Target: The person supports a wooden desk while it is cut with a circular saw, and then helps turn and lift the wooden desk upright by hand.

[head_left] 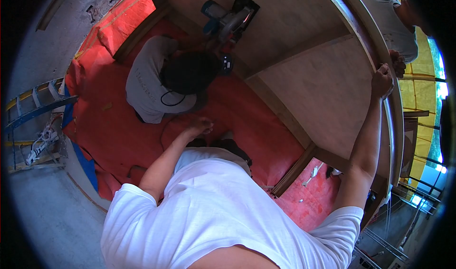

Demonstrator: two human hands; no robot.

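Observation:
My left hand [202,126] is in front of my body above the red floor covering, its fingers loosely bent and slightly apart, with nothing visible in it. My raised right hand [382,82] is closed on the curved outer edge of a large wooden panel [313,88] with a frame and crossbars. A co-worker in a grey shirt [154,81] crouches beyond my left hand, head bent. Beside that person's head, a circular saw [230,22] is against the panel; the co-worker's hands are mostly hidden.
Another person in grey [389,24] stands at the upper right, a hand near the panel edge by mine. A ladder [35,100] and a bundle of white cable [42,138] are at the left. Red sheeting [109,131] covers the floor. Metal bars [384,243] lie lower right.

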